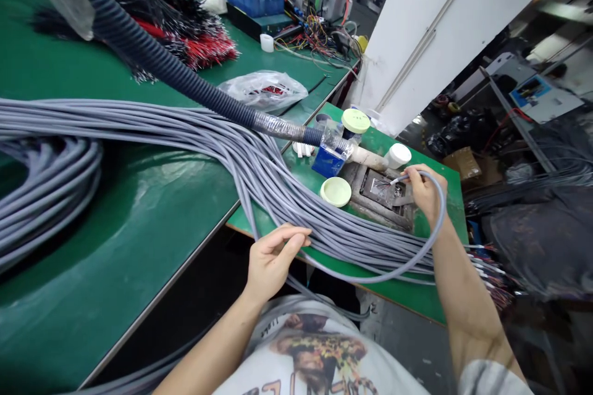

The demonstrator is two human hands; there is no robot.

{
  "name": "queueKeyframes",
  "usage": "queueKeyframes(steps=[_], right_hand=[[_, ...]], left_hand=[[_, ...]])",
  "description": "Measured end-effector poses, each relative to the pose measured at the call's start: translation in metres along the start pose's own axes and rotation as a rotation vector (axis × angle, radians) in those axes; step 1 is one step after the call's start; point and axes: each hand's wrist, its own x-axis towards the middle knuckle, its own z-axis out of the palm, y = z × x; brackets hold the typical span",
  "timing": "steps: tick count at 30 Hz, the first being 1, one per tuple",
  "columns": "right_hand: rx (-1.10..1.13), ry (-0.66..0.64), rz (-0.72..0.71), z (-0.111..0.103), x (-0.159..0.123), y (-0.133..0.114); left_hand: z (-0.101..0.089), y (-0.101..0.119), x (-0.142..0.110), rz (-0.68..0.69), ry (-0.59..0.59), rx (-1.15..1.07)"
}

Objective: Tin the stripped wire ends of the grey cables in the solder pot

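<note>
A grey cable (419, 257) is gripped near its end by my right hand (427, 192), at the right. The stripped end with thin coloured wires (383, 184) reaches over a small solder pot (376, 192). From that hand the cable loops down and back left, close to my left hand (274, 260). My left hand's thumb and forefinger are pinched together beside the long bundle of grey cables (324, 216); whether anything is between them is hidden. Near the pot lie a pale green lid (335, 192) and a white-capped jar (398, 155).
A dark corrugated hose (185, 74) crosses above the green table (152, 234) and ends by a blue box (328, 160) next to the pot. Black and red wires (204, 46), a plastic bag (264, 89) and a blue bin (252, 0) lie behind. A white pillar (417, 18) stands beyond.
</note>
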Motion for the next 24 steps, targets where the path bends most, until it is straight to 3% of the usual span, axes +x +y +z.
queueKeyframes(steps=[7,17,21,24], right_hand=[[-0.007,-0.001,0.021,0.014,0.000,0.023],[-0.008,-0.045,0.013,0.022,-0.001,0.026],[-0.002,-0.021,-0.015,0.006,-0.011,0.004],[0.010,0.000,-0.134,-0.016,-0.034,-0.031]], left_hand=[[-0.001,0.002,0.000,-0.016,0.008,0.010],[0.004,-0.002,0.000,-0.035,0.011,-0.008],[0.006,0.001,0.000,-0.060,-0.014,-0.043],[0.015,0.011,-0.002,-0.167,-0.128,-0.114]])
